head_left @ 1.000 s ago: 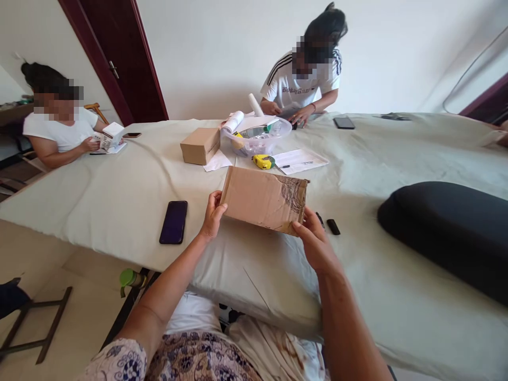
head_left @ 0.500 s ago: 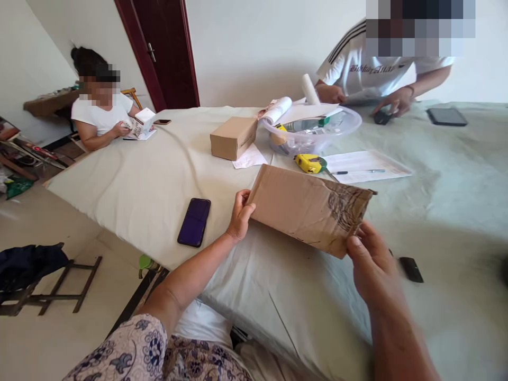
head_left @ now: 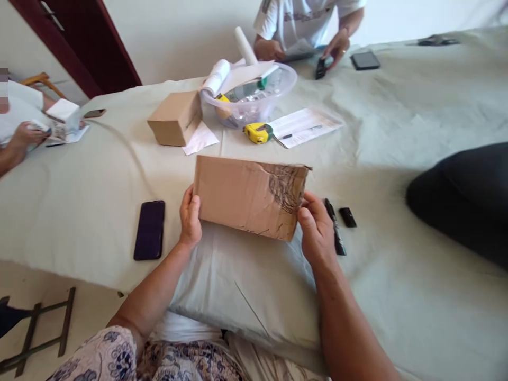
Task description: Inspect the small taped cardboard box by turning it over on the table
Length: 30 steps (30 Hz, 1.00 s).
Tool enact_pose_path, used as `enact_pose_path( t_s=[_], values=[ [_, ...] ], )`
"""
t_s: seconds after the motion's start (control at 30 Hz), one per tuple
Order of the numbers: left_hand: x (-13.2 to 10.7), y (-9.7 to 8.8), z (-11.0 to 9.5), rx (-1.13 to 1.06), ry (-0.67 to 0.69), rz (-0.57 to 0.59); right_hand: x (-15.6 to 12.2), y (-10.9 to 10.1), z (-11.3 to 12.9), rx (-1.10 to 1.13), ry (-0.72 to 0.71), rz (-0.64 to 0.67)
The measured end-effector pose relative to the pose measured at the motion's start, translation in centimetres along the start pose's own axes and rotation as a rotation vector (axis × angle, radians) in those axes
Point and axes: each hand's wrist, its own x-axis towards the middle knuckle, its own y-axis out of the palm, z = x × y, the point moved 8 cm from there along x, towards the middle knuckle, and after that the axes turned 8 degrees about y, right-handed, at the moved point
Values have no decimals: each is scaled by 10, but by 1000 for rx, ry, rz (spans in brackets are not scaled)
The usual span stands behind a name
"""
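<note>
A brown cardboard box (head_left: 234,193), with dark scribbles on its right end, is held between my two hands over the table. My left hand (head_left: 191,217) grips its left edge, the thumb lying on the near side. At the opposite end my right hand (head_left: 317,227) is closed on the right edge. Just right of that hand lie a black marker (head_left: 336,230) and a small black cap-like piece (head_left: 348,217). A dark phone (head_left: 150,230) rests on the cloth to the left of my left hand.
Beyond the box stand a smaller cardboard box (head_left: 174,119), a clear plastic basin (head_left: 254,108) of mixed items, a yellow tape measure (head_left: 257,133) and papers with a pen (head_left: 301,127). Two people sit at the cloth-covered table (head_left: 381,296). A black object (head_left: 464,201) lies at right.
My view has swung to the right, so everything appears shifted left. The marker by my right hand and the black object at right now show more fully. Both hands keep hold of the box.
</note>
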Motion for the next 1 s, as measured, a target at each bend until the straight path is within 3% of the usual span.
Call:
enact_pose_path(
  t_s=[0.17,0.5,0.83,1.0],
  values=[
    [2,-1,0,-9,7,4,2,4,4,21,61,48],
    [-2,6,-4,37,31,22,-2,0,-7,54,86,12],
    [-10,19,-11,-5,34,56,-7,-10,-20,191,145,-134],
    [-14,22,-4,-81,20,89,-5,-12,-25,100,154,-165]
  ],
)
